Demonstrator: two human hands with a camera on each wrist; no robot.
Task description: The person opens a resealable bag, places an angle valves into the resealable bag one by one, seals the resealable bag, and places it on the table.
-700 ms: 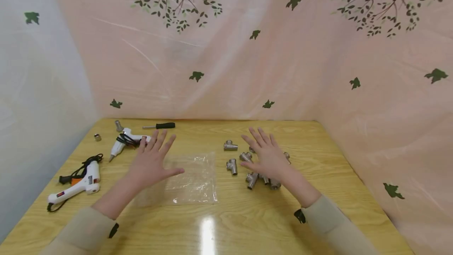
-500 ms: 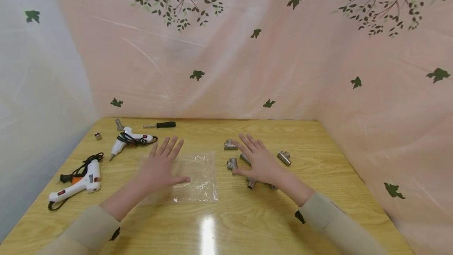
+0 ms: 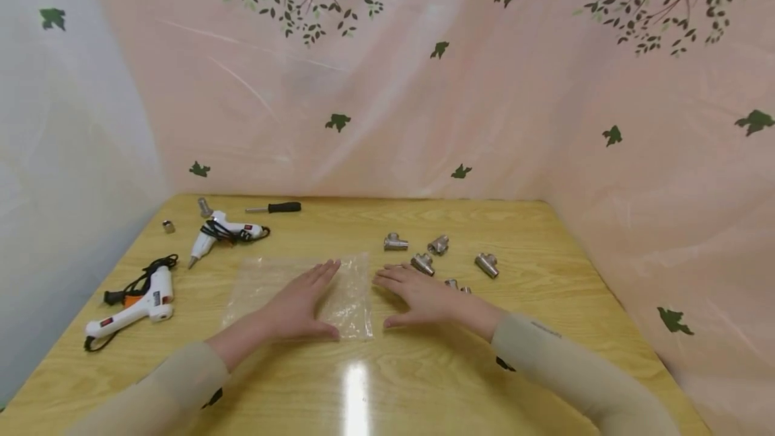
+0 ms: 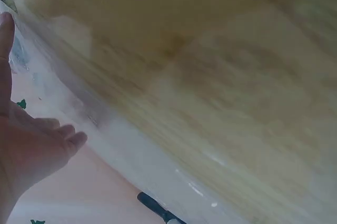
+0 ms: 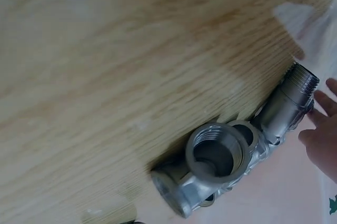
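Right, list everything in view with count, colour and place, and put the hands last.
Wood-grain table: one, yellow-brown, beneath everything.
Threaded metal tee fittings: at least five, silver, right of centre; more may be hidden.
Clear plastic bag: one, transparent, mid-table, left of the tees.
Hot glue guns: two, mainly white, left side.
Power cords: two, black, bundled at the glue guns.
Screwdriver: one, black handle, near the far edge.
Small metal fittings: two, silver, far left.
Backdrop: sheet count unclear, pink and whitish with green leaf prints, behind and beside the table.
Sleeves: two, beige, on both arms.
Left hand: one, above the bag.
Right hand: one, just right of the bag.
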